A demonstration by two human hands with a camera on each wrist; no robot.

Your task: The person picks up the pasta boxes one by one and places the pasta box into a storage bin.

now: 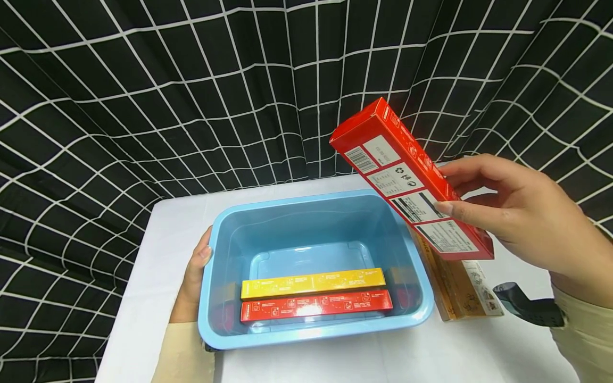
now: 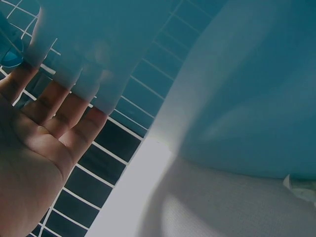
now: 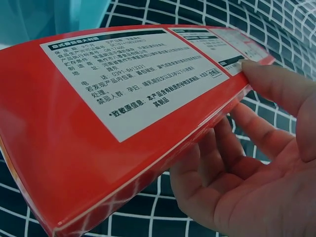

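A red box (image 1: 407, 186) with white printed label panels is tilted in the air over the right end of the light blue plastic basin (image 1: 313, 334). My right hand (image 1: 514, 213) grips it by one long edge, thumb on the labelled face and fingers on the side, as the right wrist view shows. At the basin's left end, my left hand (image 1: 195, 276) rests against the outside near the rim, its fingers fairly straight in the left wrist view. Inside the basin, a yellow box (image 1: 313, 283) and another red box (image 1: 316, 306) lie side by side near the front wall.
Right of the basin, a brown and orange package (image 1: 460, 290) lies on the white tabletop (image 1: 165, 234), partly hidden by the raised box. A black curtain (image 1: 201, 96) with a white grid surrounds the table at the back and sides.
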